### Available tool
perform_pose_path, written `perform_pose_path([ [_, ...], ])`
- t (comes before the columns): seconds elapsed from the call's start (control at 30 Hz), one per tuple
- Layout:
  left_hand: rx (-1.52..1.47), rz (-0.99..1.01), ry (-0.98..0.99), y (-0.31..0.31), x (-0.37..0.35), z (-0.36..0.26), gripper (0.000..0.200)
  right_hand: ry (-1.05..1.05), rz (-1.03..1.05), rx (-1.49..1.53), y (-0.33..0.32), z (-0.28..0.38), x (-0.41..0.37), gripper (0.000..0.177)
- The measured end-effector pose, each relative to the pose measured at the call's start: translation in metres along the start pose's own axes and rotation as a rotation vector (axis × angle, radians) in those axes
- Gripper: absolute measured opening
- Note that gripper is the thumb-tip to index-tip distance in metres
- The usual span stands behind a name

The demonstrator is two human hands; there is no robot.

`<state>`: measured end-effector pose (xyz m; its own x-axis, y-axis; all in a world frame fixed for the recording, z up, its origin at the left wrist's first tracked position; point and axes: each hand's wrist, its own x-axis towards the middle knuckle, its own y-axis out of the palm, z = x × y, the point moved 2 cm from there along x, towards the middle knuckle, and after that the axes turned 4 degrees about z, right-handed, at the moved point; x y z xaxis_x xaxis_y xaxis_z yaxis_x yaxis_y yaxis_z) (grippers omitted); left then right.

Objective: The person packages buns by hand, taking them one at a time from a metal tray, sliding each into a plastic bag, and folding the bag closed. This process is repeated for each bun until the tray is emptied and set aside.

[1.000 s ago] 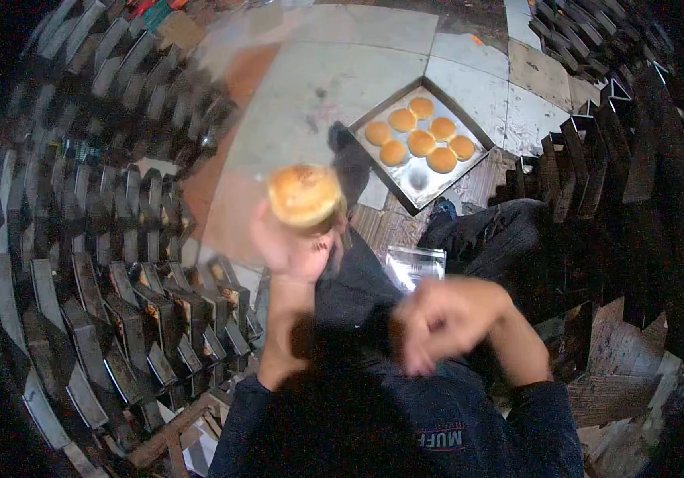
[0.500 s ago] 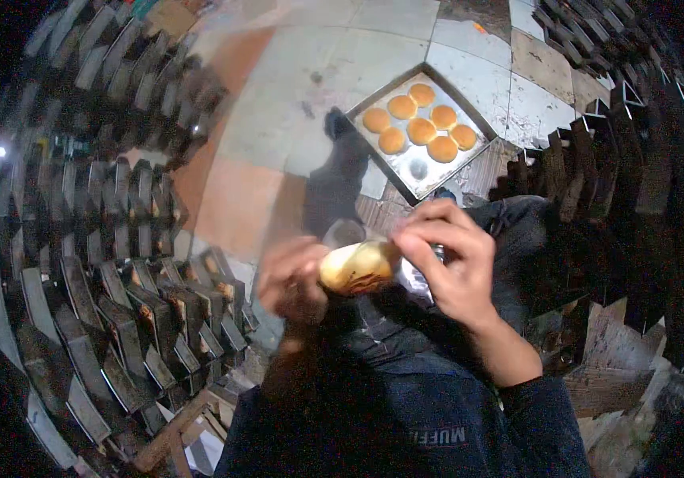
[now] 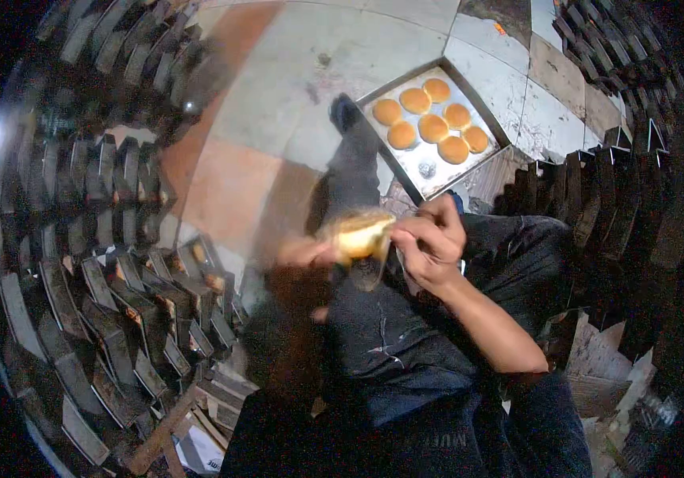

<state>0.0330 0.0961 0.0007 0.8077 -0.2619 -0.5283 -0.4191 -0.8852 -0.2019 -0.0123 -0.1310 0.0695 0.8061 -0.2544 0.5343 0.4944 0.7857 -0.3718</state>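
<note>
Bun [image 3: 362, 239] held up over the dark-trousered lap, between the two hands, blurred. Left hand [image 3: 307, 253] blurred too, fingers partly curled, gripping the bun's left end. Right hand [image 3: 435, 243] nearly closed, thumb and fingertips pinching the bun's right edge. Beyond, on the tiled floor [image 3: 278, 103], a square metal tray [image 3: 469, 177] with eight golden buns [image 3: 433, 128]. Rows of dark metal pans [image 3: 131, 319] stacked either side

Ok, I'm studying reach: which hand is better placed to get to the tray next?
Probably the right hand: it is nearer the tray, while the left hand is farther off, across the bun.
</note>
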Motion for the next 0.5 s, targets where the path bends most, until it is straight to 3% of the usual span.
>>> perform_pose_path([
  [0.07, 0.610, -0.628, 1.241, 0.036, -0.006, -0.066, 0.005, -0.138, 0.041, 0.026, 0.019, 0.004, 0.025, 0.005],
  [0.1, 0.438, -0.697, 1.044, 0.035, 0.001, -0.078, 0.007, -0.102, 0.031, -0.066, 0.024, -0.007, 0.034, 0.003],
  [0.13, 0.268, -0.753, 0.840, 0.033, 0.004, -0.083, 0.011, 0.139, -0.157, 0.035, 0.024, -0.013, 0.040, 0.009],
  [0.17, -0.057, -0.626, 0.442, 0.017, 0.009, -0.076, 0.014, 0.159, -0.187, -0.046, 0.019, -0.015, 0.038, 0.013],
  [0.2, -0.058, -0.628, 0.444, 0.002, 0.014, -0.052, 0.014, 0.176, -0.219, -0.124, 0.015, -0.018, 0.032, 0.016],
  [0.27, 0.531, -0.460, 0.422, -0.013, 0.013, 0.023, 0.021, 0.328, -0.190, -0.019, 0.015, -0.012, -0.013, 0.023],
  [0.33, 0.056, -0.466, 0.419, 0.008, -0.053, -0.004, 0.021, 0.675, 0.012, -0.032, 0.014, -0.012, -0.073, 0.030],
  [0.37, 0.068, -0.451, 0.412, 0.006, -0.068, 0.013, 0.021, 0.736, 0.078, 0.002, 0.015, -0.010, -0.097, 0.029],
  [0.43, 0.595, -0.410, 0.531, 0.002, -0.081, 0.042, 0.018, 0.788, 0.257, 0.029, 0.008, -0.011, -0.117, 0.027],
  [0.47, 0.598, -0.396, 0.538, 0.000, -0.084, 0.041, 0.018, 0.776, 0.376, 0.021, 0.001, -0.016, -0.119, 0.026],
  [0.5, 0.591, -0.534, 0.424, -0.006, -0.088, 0.038, 0.018, 0.720, 0.263, 0.015, -0.010, -0.014, -0.109, 0.024],
])
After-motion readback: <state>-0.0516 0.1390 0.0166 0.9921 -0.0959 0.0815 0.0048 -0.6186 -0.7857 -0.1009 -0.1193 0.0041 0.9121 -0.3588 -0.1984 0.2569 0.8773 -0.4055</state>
